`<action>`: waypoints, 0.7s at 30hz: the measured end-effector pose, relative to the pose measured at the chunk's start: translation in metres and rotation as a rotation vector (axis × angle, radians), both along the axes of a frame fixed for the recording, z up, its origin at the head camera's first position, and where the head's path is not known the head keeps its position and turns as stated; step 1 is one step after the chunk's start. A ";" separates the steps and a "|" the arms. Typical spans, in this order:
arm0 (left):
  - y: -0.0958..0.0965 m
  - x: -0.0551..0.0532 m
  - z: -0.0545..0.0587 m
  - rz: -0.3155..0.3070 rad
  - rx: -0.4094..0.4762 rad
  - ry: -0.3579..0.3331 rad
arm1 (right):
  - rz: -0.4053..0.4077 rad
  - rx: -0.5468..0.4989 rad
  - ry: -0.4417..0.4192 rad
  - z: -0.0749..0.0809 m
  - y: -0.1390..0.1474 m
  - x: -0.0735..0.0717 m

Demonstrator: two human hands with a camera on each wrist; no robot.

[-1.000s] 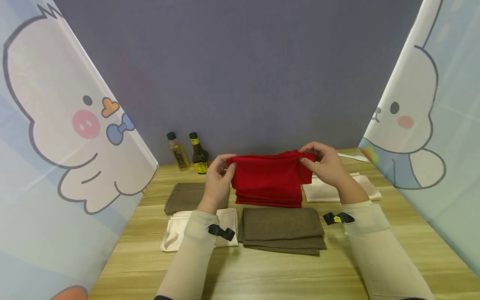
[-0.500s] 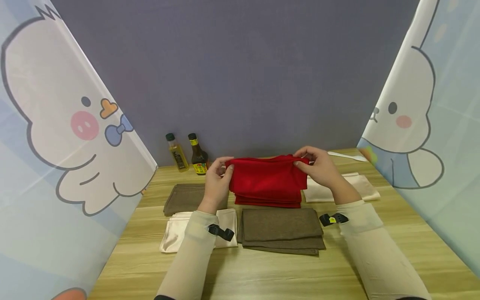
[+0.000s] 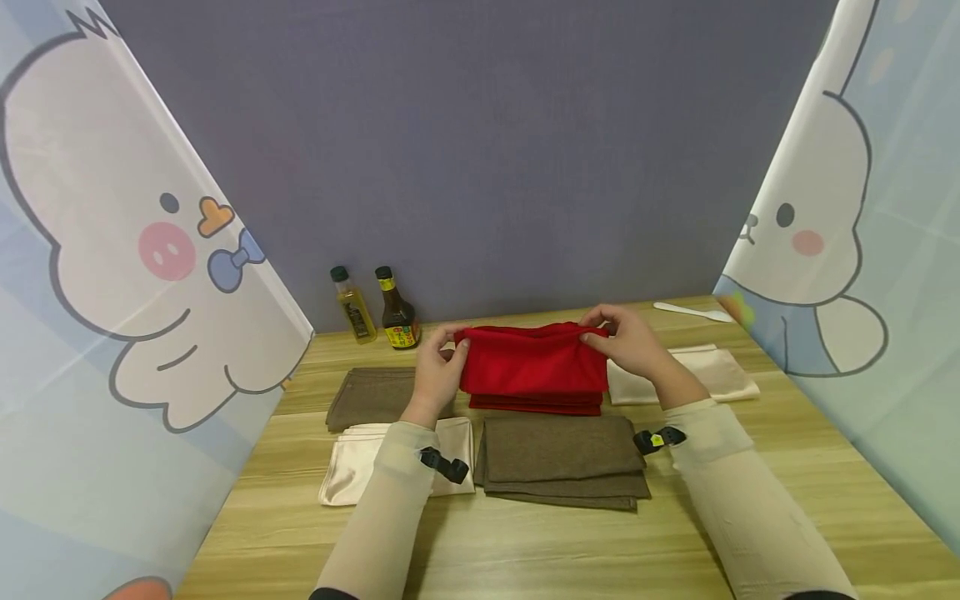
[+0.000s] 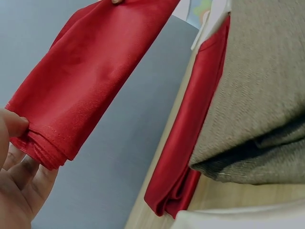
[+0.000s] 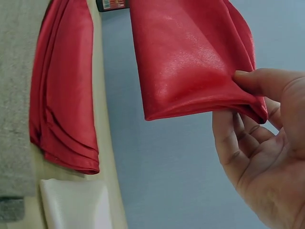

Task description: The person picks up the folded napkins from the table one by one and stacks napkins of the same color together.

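A folded red cloth (image 3: 532, 362) is held up between both hands, above a stack of folded red cloths (image 3: 536, 407) on the table. My left hand (image 3: 438, 373) pinches its left end; in the left wrist view the thumb lies on the front, with fingers behind the layered edge. At the other end my right hand (image 3: 628, 343) pinches the upper corner between thumb and fingers. The right wrist view shows the held cloth (image 5: 186, 62) apart from the red stack (image 5: 71, 86). In the head view the held cloth hides much of that stack.
Brown cloths (image 3: 562, 454) lie folded in front, another brown cloth (image 3: 375, 396) at left. White cloths (image 3: 352, 467) sit front left, another white cloth (image 3: 716, 372) at right. An oil bottle (image 3: 356, 308), a dark sauce bottle (image 3: 400, 317) and a white plastic utensil (image 3: 693, 312) stand or lie behind.
Both hands have lowered the red cloth toward the red stack. The right hand has also moved slightly left, and less of the stack shows beneath the cloth.
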State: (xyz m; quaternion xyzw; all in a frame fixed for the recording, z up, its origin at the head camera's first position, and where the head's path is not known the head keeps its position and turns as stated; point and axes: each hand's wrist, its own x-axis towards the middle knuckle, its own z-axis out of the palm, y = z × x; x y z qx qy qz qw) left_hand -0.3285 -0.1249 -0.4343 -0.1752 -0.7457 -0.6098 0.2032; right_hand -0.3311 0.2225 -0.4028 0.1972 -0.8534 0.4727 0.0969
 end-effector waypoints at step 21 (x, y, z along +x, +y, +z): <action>-0.001 -0.012 -0.029 0.063 -0.116 -0.091 | 0.044 0.036 -0.115 -0.024 -0.004 -0.010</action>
